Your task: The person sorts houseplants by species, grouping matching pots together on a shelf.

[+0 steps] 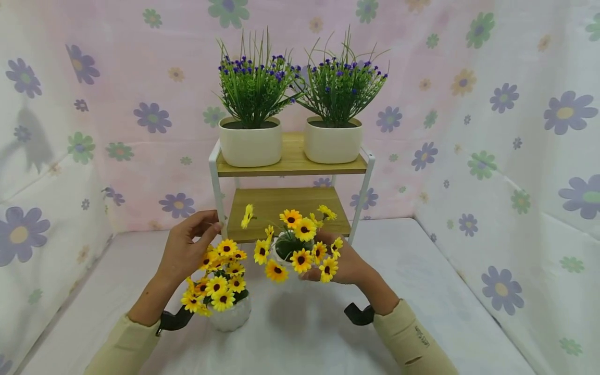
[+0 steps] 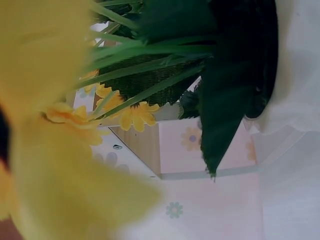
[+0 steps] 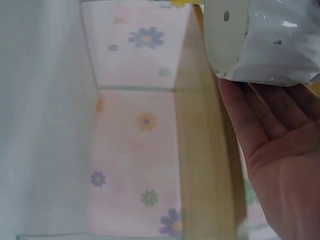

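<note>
hands (image 1: pixel 186 249) grip shelf (image 1: pixel 286 205) and flowerpot (image 3: pixel 280 42) (yellow-flowered)

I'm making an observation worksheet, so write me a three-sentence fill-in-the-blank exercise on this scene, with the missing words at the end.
1. The lifted white flowerpot is held in the person's ____ hand.
2. The number of cream planters on the upper shelf of the rack is ____.
3. The rack's posts are coloured ____.

Missing words: right; two; white.
</note>
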`<state>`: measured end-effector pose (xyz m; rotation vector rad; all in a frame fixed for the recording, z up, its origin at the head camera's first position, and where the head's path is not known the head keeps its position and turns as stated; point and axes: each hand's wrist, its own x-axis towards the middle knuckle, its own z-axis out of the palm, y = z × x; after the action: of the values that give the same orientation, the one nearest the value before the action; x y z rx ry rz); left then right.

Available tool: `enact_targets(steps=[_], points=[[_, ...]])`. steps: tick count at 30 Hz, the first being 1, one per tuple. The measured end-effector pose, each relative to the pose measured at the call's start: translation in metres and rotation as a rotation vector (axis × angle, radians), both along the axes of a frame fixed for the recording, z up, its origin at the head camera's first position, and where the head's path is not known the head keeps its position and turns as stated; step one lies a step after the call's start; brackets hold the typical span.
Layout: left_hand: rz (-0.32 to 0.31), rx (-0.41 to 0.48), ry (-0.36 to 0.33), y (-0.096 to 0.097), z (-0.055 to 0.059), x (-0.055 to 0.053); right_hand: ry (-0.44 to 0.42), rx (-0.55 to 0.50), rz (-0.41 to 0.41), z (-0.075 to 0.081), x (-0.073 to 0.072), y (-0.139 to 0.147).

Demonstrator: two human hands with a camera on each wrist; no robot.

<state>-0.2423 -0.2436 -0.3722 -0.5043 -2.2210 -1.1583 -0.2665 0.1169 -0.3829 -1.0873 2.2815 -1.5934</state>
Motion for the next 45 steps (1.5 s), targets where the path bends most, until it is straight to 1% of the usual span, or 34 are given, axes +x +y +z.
enact_targets(steps=[4,5,8,10,11,14,17,19,23,28,35,40,45], points=[[0.001,0.003,-0.004,0.000,0.001,0.000,0.024,0.014,-0.132,0.009,0.001,0.010],[0.002,0.000,-0.006,0.000,0.001,0.000,0.034,0.007,-0.153,0.011,0.001,0.013],[0.006,-0.009,-0.007,0.000,0.001,-0.001,0.081,-0.017,-0.189,0.014,0.000,0.019],[0.007,-0.010,-0.009,0.000,0.000,-0.001,0.103,-0.034,-0.196,0.015,-0.001,0.022],[0.009,-0.010,-0.008,-0.001,0.000,-0.001,0.106,-0.034,-0.206,0.015,-0.002,0.023],[0.009,-0.008,-0.006,-0.001,-0.001,-0.001,0.076,-0.037,-0.241,0.015,-0.003,0.025],[0.008,-0.003,-0.005,-0.001,-0.002,-0.001,0.046,-0.047,-0.254,0.013,-0.005,0.026],[0.006,-0.002,-0.003,-0.001,-0.002,-0.001,0.038,-0.065,-0.245,0.013,-0.006,0.026],[0.006,-0.008,0.003,-0.001,-0.002,-0.001,0.065,-0.086,-0.240,0.014,-0.006,0.024],[0.010,-0.012,0.004,-0.001,-0.002,-0.002,0.119,-0.108,-0.244,0.010,-0.008,0.021],[0.012,-0.011,0.002,-0.001,-0.001,-0.001,0.166,-0.142,-0.239,0.005,-0.013,0.015],[0.016,-0.010,-0.001,-0.001,-0.002,0.000,0.223,-0.140,-0.296,0.002,-0.017,0.008],[0.009,-0.004,0.003,0.000,-0.001,0.000,0.231,-0.146,-0.356,0.000,-0.017,0.003]])
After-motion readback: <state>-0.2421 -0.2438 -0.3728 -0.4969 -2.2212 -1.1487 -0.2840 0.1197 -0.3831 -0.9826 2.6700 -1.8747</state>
